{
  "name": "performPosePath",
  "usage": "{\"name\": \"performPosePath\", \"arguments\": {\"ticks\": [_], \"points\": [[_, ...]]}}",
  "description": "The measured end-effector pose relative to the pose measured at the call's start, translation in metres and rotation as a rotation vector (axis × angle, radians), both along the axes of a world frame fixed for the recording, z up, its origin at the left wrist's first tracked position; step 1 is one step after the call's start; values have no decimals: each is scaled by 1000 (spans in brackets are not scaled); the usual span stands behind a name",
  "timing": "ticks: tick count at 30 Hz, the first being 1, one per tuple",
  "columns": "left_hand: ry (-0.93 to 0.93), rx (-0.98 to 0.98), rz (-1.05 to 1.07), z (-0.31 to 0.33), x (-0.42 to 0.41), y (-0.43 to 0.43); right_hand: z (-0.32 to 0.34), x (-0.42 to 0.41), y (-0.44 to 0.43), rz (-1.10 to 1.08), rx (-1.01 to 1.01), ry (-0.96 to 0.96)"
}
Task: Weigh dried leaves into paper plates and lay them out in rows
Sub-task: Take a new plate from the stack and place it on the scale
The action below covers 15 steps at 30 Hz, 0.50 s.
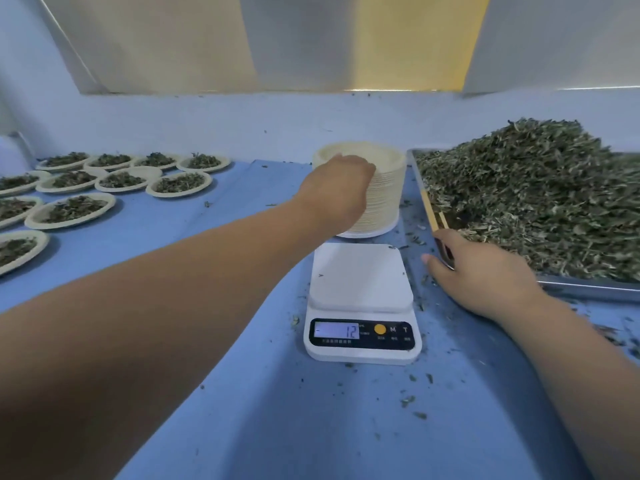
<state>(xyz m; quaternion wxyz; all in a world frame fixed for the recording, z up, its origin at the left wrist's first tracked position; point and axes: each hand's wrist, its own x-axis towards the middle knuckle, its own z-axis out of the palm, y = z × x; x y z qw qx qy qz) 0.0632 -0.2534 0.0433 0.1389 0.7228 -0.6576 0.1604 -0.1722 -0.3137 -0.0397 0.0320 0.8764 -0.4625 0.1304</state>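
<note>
The left hand (337, 188) curls over the plate stack (384, 202) behind the scale (362, 282), seemingly pinching its top rim, where such light, flimsy plates peel off best; the right hand (485, 271) rests slack on the tray (588, 289).

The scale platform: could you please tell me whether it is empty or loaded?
Empty: the scale platform shows plain white, only a tiny fleck on it; its display is lit.
</note>
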Motion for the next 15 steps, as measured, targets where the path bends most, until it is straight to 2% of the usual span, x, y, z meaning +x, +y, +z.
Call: {"name": "performPosePath", "arguments": {"ticks": [3,8,12,15], "points": [[-116,44,50,6,1,-8,-1,1,2,-7,-38,0],[-298,57,17,16,8,-14,-1,-1,6,3,-77,12],[-301,56,26,18,8,-16,-2,-2,7,25,-81,27],[-227,2,1,18,12,-17,-3,-1,7,11,-92,20]]}}
